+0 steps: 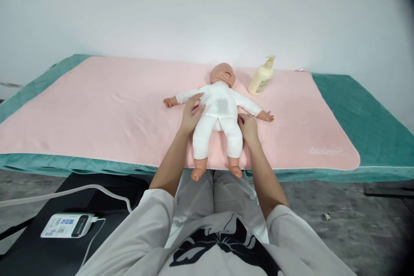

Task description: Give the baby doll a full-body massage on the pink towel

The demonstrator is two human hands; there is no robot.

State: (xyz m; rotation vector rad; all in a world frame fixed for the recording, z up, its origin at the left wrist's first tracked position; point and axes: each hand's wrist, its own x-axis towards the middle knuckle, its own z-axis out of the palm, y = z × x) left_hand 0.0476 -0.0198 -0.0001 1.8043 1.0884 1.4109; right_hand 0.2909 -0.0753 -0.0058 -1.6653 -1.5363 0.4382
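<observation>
A baby doll (213,99) with a white cloth body and bare vinyl head, hands and feet lies on its back, arms spread, feet toward me. A grey square patch marks its belly. My left hand (193,114) rests along the doll's side at the left, fingers apart, the upper ones touching the cloth of its torso. At the doll's other hip, my right hand (248,127) has its fingers curled in against the body. What those fingers hold, if anything, is hidden.
A cream pump bottle (260,77) stands right of the doll's head, on a pink mat (129,99) over a green-covered bed (371,116). The wall is close behind. At lower left, a white device (66,225) with a cable lies on a black seat (26,250).
</observation>
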